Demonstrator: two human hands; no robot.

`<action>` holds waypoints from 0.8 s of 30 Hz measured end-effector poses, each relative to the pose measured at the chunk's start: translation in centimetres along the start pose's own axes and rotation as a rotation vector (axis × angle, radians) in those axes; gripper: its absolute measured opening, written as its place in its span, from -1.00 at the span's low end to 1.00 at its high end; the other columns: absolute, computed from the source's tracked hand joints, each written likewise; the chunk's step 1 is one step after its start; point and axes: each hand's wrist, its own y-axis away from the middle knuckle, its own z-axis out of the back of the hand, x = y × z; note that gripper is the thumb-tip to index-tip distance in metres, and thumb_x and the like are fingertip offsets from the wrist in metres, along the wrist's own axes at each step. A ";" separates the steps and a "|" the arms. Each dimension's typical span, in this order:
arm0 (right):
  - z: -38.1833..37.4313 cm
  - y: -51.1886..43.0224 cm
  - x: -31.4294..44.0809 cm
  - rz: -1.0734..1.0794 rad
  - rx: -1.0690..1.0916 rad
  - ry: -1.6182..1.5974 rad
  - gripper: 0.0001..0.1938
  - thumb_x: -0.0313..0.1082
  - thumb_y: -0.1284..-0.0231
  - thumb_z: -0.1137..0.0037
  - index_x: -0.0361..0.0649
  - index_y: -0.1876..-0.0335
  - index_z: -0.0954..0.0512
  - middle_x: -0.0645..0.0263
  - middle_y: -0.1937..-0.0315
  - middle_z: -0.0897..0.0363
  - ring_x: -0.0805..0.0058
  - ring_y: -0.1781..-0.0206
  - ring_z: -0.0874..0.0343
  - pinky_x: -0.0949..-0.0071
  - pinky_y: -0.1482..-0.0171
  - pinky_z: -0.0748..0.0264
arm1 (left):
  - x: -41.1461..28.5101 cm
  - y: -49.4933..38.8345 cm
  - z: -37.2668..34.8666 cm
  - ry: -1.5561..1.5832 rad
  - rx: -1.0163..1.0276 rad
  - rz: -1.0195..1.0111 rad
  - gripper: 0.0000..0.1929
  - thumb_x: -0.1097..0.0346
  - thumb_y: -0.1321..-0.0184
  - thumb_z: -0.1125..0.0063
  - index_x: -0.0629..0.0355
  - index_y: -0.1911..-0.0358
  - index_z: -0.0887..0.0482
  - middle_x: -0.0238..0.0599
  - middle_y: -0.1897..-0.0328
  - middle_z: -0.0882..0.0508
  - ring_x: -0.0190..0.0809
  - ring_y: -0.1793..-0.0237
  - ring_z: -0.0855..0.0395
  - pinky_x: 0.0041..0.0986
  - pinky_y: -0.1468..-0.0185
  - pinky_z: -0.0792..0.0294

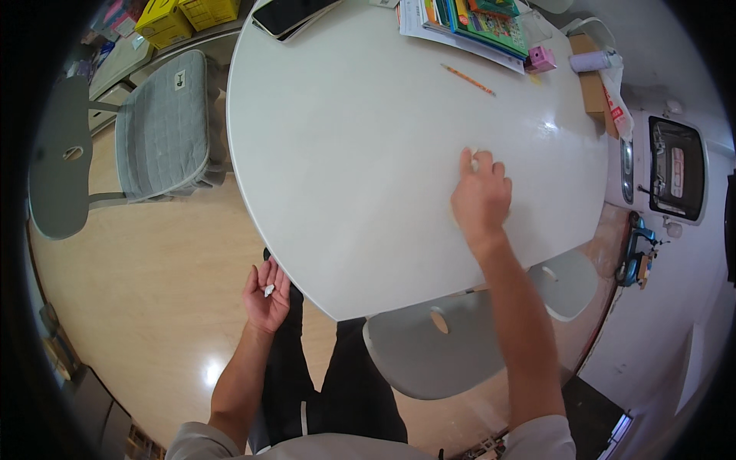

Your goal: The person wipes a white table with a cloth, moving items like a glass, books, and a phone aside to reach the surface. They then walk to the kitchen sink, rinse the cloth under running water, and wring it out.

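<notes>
My left hand point(268, 296) is held palm up just off the left edge of the white table point(368, 172), fingers apart, with a small crumpled white scrap point(269, 290) resting on it. Over the right part of the tabletop, my right hand point(483, 187) is curled knuckles up, and a small whitish piece point(474, 159) shows between thumb and index finger. Farther across the table lies an orange patterned pencil point(468, 79). Near it are a stack of books and papers point(489, 31) and a pink pencil sharpener point(540, 59).
A phone point(293, 16) lies at the table's far left edge. A cardboard box point(592, 86) with a lilac bottle point(591, 61) is at the far right. Grey chairs stand beside the near edge point(434, 345) and at left, one with a cushion point(164, 126).
</notes>
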 end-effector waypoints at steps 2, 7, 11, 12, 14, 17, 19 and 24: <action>0.5 1.5 1.7 0.052 0.005 -0.057 -0.53 -0.45 -0.10 -0.18 -0.02 -0.21 -0.67 0.30 -0.04 -0.59 0.21 0.12 -0.55 0.16 0.20 -0.49 | 0.0 0.4 0.1 -0.011 -0.053 -0.042 -0.49 0.01 -0.67 0.14 0.34 -0.13 -0.75 -0.12 -0.41 -0.68 -0.01 -0.50 -0.54 -0.09 -0.60 -0.39; 1.3 2.9 2.7 0.124 0.042 -0.162 -0.51 -0.44 -0.09 -0.20 -0.02 -0.23 -0.66 0.30 -0.11 -0.58 0.21 0.06 -0.55 0.14 0.12 -0.51 | -0.1 1.1 0.2 -0.009 -0.068 -0.024 -0.49 0.01 -0.67 0.14 0.33 -0.14 -0.75 -0.12 -0.41 -0.68 0.00 -0.51 -0.53 -0.08 -0.61 -0.38; -0.1 -2.5 0.2 -0.040 0.078 -0.066 -0.47 -0.48 -0.07 -0.20 0.00 -0.26 -0.65 0.32 -0.17 -0.56 0.19 0.01 -0.54 0.16 0.09 -0.50 | 0.3 0.5 -0.2 -0.004 -0.081 -0.006 -0.49 0.01 -0.67 0.15 0.33 -0.14 -0.75 -0.11 -0.41 -0.68 0.01 -0.50 -0.54 -0.06 -0.60 -0.39; 0.3 -2.0 1.5 -0.008 0.085 -0.063 -0.47 -0.47 -0.08 -0.20 0.00 -0.26 -0.65 0.32 -0.20 -0.55 0.20 0.00 -0.54 0.18 0.09 -0.49 | 0.1 0.8 -0.3 -0.012 -0.085 -0.022 -0.49 0.01 -0.67 0.15 0.33 -0.13 -0.76 -0.11 -0.41 -0.68 0.01 -0.50 -0.54 -0.06 -0.59 -0.39; 1.2 1.5 3.6 0.077 0.076 -0.115 -0.47 -0.47 -0.09 -0.20 0.00 -0.26 -0.66 0.32 -0.21 -0.55 0.21 0.00 -0.54 0.19 0.10 -0.48 | -0.1 0.9 -0.3 -0.023 -0.079 -0.040 -0.49 0.01 -0.67 0.15 0.33 -0.13 -0.76 -0.11 -0.42 -0.68 0.01 -0.50 -0.54 -0.06 -0.59 -0.39; 1.0 1.4 2.8 0.120 0.054 -0.103 -0.50 -0.46 -0.12 -0.18 0.00 -0.24 -0.66 0.31 -0.20 -0.56 0.22 0.00 -0.55 0.19 0.11 -0.48 | 0.1 1.1 -0.1 -0.002 -0.095 -0.025 -0.49 0.01 -0.67 0.15 0.33 -0.13 -0.76 -0.11 -0.42 -0.68 0.01 -0.50 -0.54 -0.05 -0.59 -0.39; 0.8 -2.0 0.9 0.066 0.105 0.001 -0.52 -0.45 -0.13 -0.17 -0.01 -0.23 -0.67 0.31 -0.17 -0.56 0.21 -0.01 -0.55 0.18 0.10 -0.48 | 0.3 0.9 -0.1 0.018 -0.089 -0.002 -0.49 0.01 -0.67 0.15 0.33 -0.13 -0.76 -0.11 -0.42 -0.68 0.01 -0.50 -0.55 -0.05 -0.59 -0.39; 1.1 -1.5 3.0 0.071 0.091 -0.071 -0.54 -0.45 -0.17 -0.16 -0.02 -0.24 -0.66 0.31 -0.17 -0.57 0.21 -0.01 -0.55 0.19 0.10 -0.48 | 0.2 0.7 -0.3 0.014 -0.078 -0.024 -0.49 0.02 -0.67 0.14 0.33 -0.11 -0.77 -0.11 -0.42 -0.68 0.02 -0.49 -0.56 -0.06 -0.58 -0.41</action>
